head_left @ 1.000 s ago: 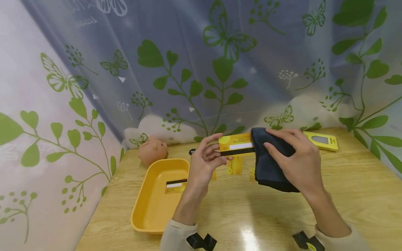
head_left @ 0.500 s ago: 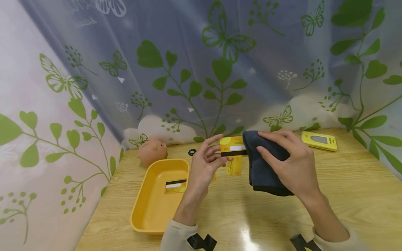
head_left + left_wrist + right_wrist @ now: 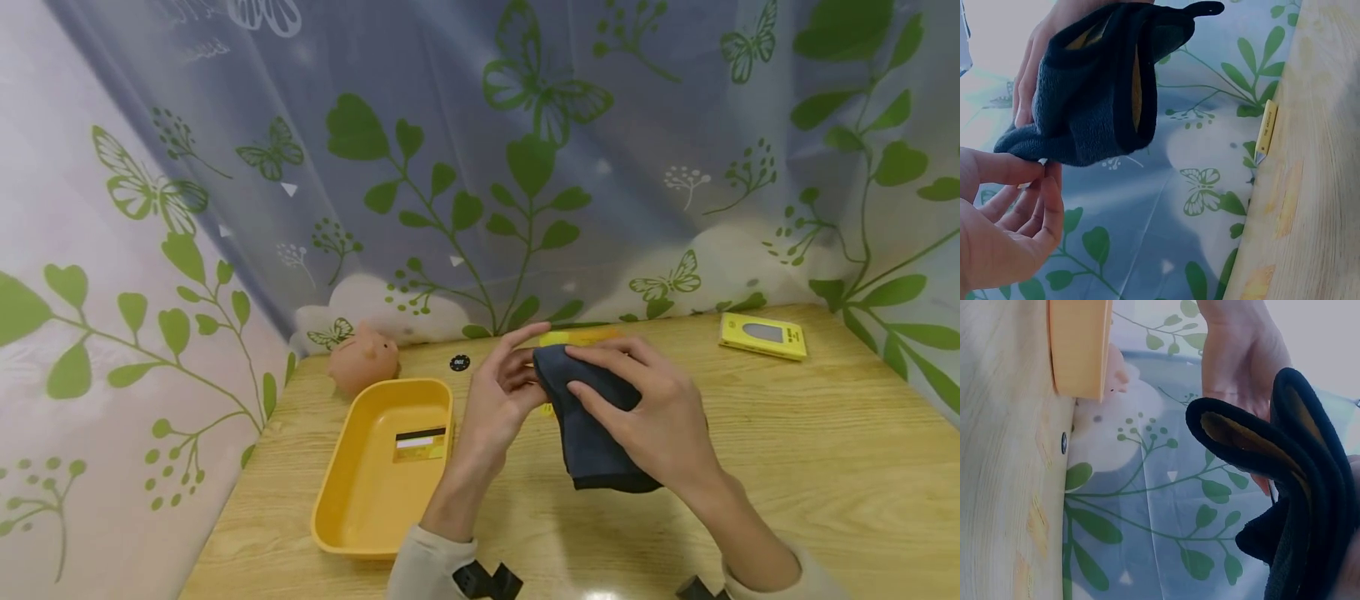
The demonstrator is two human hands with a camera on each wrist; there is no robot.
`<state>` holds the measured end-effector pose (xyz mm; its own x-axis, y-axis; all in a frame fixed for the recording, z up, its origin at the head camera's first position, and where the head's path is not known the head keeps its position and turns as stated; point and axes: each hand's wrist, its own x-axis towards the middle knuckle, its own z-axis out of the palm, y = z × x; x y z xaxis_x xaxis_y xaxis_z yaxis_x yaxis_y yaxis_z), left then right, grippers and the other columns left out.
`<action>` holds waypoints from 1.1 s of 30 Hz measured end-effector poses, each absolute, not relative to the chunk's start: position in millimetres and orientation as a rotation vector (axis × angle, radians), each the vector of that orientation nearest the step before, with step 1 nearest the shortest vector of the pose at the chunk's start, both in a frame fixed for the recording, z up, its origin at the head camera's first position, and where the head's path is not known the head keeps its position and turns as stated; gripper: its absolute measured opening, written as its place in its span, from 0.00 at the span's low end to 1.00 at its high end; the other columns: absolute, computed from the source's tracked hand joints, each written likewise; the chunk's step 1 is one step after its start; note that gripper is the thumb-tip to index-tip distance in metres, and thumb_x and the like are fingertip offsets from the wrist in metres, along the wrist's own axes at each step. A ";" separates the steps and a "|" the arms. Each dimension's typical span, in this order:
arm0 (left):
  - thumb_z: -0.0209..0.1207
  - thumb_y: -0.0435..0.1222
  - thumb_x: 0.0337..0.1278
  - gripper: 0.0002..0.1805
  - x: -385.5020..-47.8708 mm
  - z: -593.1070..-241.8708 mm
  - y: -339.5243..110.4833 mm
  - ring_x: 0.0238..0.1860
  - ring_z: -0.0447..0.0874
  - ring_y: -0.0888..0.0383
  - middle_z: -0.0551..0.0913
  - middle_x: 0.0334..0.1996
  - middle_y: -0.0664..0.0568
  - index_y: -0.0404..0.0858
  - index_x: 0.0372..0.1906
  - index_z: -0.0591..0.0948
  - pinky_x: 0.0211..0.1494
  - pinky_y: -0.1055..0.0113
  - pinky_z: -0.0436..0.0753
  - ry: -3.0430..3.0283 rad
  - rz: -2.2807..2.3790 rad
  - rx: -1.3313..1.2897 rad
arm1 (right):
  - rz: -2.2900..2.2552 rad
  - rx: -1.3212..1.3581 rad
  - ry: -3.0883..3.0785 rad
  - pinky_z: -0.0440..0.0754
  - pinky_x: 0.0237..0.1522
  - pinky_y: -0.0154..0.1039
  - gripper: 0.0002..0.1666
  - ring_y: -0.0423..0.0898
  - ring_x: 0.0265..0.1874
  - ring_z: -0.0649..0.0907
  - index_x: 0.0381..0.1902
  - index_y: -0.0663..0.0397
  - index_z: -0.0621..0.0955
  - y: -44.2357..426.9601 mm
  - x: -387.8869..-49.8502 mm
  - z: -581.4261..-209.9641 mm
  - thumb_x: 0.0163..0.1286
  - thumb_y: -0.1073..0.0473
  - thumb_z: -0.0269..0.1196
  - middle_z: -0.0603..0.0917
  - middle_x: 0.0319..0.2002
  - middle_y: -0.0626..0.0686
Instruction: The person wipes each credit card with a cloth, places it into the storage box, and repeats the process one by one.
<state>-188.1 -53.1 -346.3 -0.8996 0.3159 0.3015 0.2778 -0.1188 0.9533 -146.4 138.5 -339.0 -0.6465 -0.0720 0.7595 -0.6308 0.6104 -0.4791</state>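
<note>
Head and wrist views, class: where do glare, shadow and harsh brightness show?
Head: a glint on the table at the bottom edge, soft shadow below the dark cloth; left wrist: top-left corner washed out; right wrist: top-right corner washed out, cloth nearly black.

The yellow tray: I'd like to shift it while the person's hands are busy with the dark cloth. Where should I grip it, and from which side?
Probably by the left rim of the tray, coming from the left, thumb inside, fingers outside: that wall stands raised and uncovered, while the card lies near the right wall and the left forearm hides the near right corner.
</note>
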 end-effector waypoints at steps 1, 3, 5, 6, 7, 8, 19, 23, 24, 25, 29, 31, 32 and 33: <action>0.61 0.22 0.66 0.32 -187.9 -346.5 -52.7 0.44 0.86 0.55 0.85 0.54 0.43 0.47 0.72 0.76 0.47 0.62 0.86 2.060 2.224 0.702 | 0.988 0.547 -2.117 0.80 0.44 0.29 0.28 0.46 0.44 0.85 0.57 0.44 0.89 138.0 -146.5 -339.4 0.58 0.64 0.79 0.85 0.48 0.48; 0.61 0.22 0.66 0.32 -187.6 -346.7 -52.1 0.44 0.86 0.55 0.85 0.54 0.42 0.48 0.72 0.76 0.47 0.63 0.86 2.054 2.224 0.709 | 0.976 0.537 -2.115 0.81 0.42 0.32 0.28 0.46 0.43 0.85 0.57 0.44 0.89 137.4 -146.6 -340.1 0.58 0.64 0.80 0.86 0.47 0.48; 0.61 0.22 0.66 0.32 -187.4 -346.8 -52.0 0.43 0.86 0.55 0.85 0.54 0.42 0.49 0.72 0.76 0.46 0.64 0.86 2.052 2.227 0.708 | 0.966 0.523 -2.116 0.81 0.41 0.33 0.28 0.46 0.43 0.85 0.57 0.44 0.89 137.5 -146.7 -340.5 0.58 0.64 0.80 0.86 0.47 0.48; 0.60 0.22 0.66 0.32 -187.4 -346.8 -52.0 0.43 0.85 0.55 0.85 0.55 0.42 0.49 0.72 0.76 0.45 0.65 0.85 2.053 2.228 0.708 | 0.963 0.517 -2.115 0.81 0.41 0.33 0.28 0.46 0.42 0.85 0.57 0.44 0.89 137.7 -146.8 -340.5 0.58 0.64 0.80 0.86 0.47 0.48; 0.60 0.22 0.66 0.32 -187.4 -346.5 -52.1 0.42 0.85 0.55 0.85 0.55 0.42 0.48 0.71 0.77 0.44 0.65 0.85 2.058 2.230 0.707 | 0.957 0.511 -2.115 0.81 0.41 0.33 0.28 0.46 0.42 0.86 0.57 0.44 0.89 138.1 -146.9 -340.5 0.57 0.64 0.80 0.86 0.47 0.49; 0.59 0.22 0.66 0.32 -187.5 -346.3 -52.2 0.42 0.85 0.55 0.85 0.55 0.42 0.49 0.71 0.77 0.44 0.65 0.85 2.065 2.231 0.706 | 0.953 0.507 -2.114 0.81 0.41 0.33 0.28 0.47 0.42 0.86 0.56 0.44 0.89 138.4 -147.1 -340.4 0.57 0.64 0.80 0.86 0.48 0.49; 0.54 0.22 0.65 0.33 -187.4 -346.2 -53.5 0.40 0.81 0.51 0.84 0.53 0.41 0.50 0.71 0.77 0.42 0.64 0.85 2.095 2.248 0.719 | 0.948 0.492 -2.112 0.82 0.41 0.37 0.27 0.48 0.44 0.86 0.56 0.44 0.89 141.3 -147.9 -339.9 0.58 0.64 0.79 0.86 0.48 0.49; 0.54 0.22 0.64 0.34 -187.7 -345.4 -54.7 0.40 0.80 0.48 0.83 0.53 0.41 0.49 0.72 0.77 0.42 0.64 0.85 2.093 2.257 0.727 | 0.961 0.485 -2.110 0.81 0.43 0.32 0.27 0.48 0.44 0.86 0.56 0.44 0.89 144.1 -149.4 -340.1 0.58 0.65 0.79 0.86 0.48 0.49; 0.54 0.21 0.64 0.34 -188.1 -345.3 -55.2 0.40 0.80 0.48 0.83 0.53 0.41 0.49 0.72 0.77 0.42 0.64 0.85 2.086 2.262 0.727 | 0.966 0.483 -2.107 0.81 0.43 0.29 0.27 0.48 0.45 0.86 0.56 0.45 0.89 145.5 -149.8 -339.8 0.58 0.65 0.79 0.86 0.48 0.49; 0.55 0.21 0.65 0.33 -188.2 -345.0 -55.7 0.40 0.80 0.48 0.83 0.53 0.41 0.49 0.72 0.76 0.42 0.64 0.85 2.080 2.268 0.724 | 0.972 0.482 -2.103 0.80 0.44 0.27 0.27 0.48 0.45 0.86 0.56 0.45 0.89 147.3 -150.3 -339.4 0.58 0.66 0.79 0.86 0.48 0.49; 0.56 0.21 0.65 0.32 -189.1 -343.5 -58.0 0.40 0.81 0.48 0.82 0.53 0.40 0.46 0.72 0.76 0.42 0.63 0.86 2.059 2.304 0.715 | 0.972 0.456 -2.090 0.77 0.43 0.22 0.27 0.49 0.44 0.86 0.56 0.48 0.89 157.1 -152.5 -336.9 0.58 0.67 0.79 0.86 0.48 0.51; 0.57 0.21 0.65 0.32 -189.1 -342.4 -59.0 0.40 0.81 0.49 0.82 0.52 0.41 0.46 0.71 0.77 0.42 0.63 0.87 2.052 2.323 0.707 | 0.963 0.435 -2.080 0.76 0.41 0.22 0.27 0.49 0.43 0.85 0.56 0.49 0.89 162.8 -153.6 -335.3 0.58 0.68 0.78 0.86 0.48 0.52; 0.57 0.21 0.65 0.32 -189.3 -341.9 -59.3 0.40 0.81 0.49 0.81 0.52 0.42 0.45 0.71 0.77 0.42 0.63 0.87 2.050 2.335 0.704 | 0.953 0.420 -2.075 0.75 0.41 0.22 0.27 0.49 0.43 0.85 0.57 0.49 0.89 165.5 -154.0 -334.5 0.58 0.68 0.78 0.86 0.48 0.52; 0.57 0.21 0.65 0.32 -189.4 -341.5 -59.6 0.39 0.81 0.49 0.81 0.52 0.43 0.45 0.71 0.77 0.43 0.63 0.87 2.047 2.345 0.696 | 0.949 0.405 -2.070 0.75 0.41 0.22 0.27 0.49 0.43 0.84 0.57 0.49 0.89 168.3 -154.4 -333.6 0.58 0.68 0.78 0.86 0.48 0.53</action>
<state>-189.4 -59.6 -341.5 -0.9038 0.2445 0.3512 0.3149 -0.1757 0.9327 -154.4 168.3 -333.6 -0.6244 0.0400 0.7801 -0.5652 0.6663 -0.4865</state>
